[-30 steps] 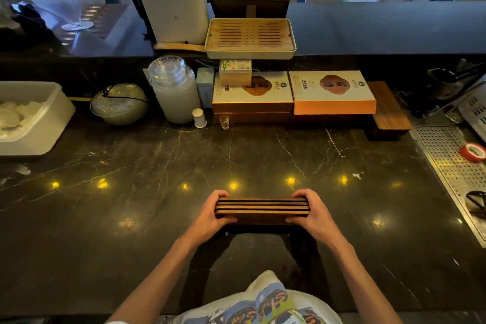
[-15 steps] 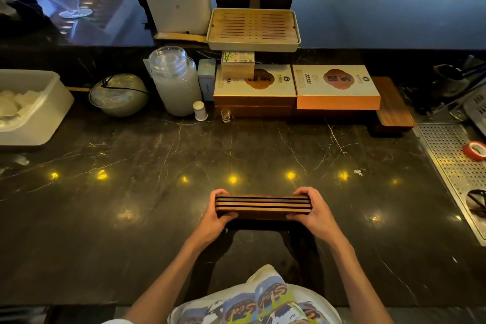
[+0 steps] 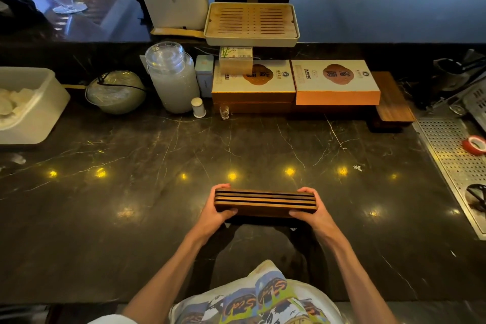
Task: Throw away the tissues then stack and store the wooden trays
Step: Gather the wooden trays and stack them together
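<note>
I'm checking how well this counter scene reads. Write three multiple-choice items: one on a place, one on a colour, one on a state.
1. Where is the stack of wooden trays?
A. Between both hands, near the counter's front
B. On the perforated metal drain board
C. Inside the white bin

2. What colour is the roll of tape on the drain board?
A. Blue
B. Red
C. Green

3. How do the hands stand?
A. Both open, flat on the counter
B. Only one touches the trays
C. Each closed on one end of the stack

Key: 1 A, the left hand and right hand flank it; 2 B, its rim shows red; 3 C, fingers wrap both ends.
</note>
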`<state>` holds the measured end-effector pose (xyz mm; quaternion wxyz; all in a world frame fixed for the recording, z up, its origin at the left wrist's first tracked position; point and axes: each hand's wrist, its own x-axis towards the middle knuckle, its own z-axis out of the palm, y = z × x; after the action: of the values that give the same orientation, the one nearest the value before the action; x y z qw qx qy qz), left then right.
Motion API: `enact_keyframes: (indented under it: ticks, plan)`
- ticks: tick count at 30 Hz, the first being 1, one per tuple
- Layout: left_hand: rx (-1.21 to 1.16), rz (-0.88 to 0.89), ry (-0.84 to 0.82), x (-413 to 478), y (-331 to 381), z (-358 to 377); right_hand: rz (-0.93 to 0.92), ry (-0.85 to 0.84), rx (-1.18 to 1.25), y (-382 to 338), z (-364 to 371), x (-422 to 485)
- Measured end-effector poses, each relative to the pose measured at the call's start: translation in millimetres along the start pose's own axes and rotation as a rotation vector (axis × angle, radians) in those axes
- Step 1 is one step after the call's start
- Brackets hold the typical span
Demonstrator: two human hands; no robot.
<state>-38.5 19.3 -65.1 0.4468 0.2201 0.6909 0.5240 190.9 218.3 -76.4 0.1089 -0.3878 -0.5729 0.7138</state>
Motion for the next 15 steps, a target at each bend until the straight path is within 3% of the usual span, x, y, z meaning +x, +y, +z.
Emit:
enact_keyframes:
  ticks: [8, 15]
  plan:
    - [-0.05, 0.027, 0.017, -5.2, -0.8, 2.9, -0.057, -0.028, 0.031, 1.0, 2.2, -3.8]
    - [-0.017, 0.017, -0.076, -4.9, 9.8, -7.8, -0.022, -0.089, 0.013, -0.6, -9.5, -5.7]
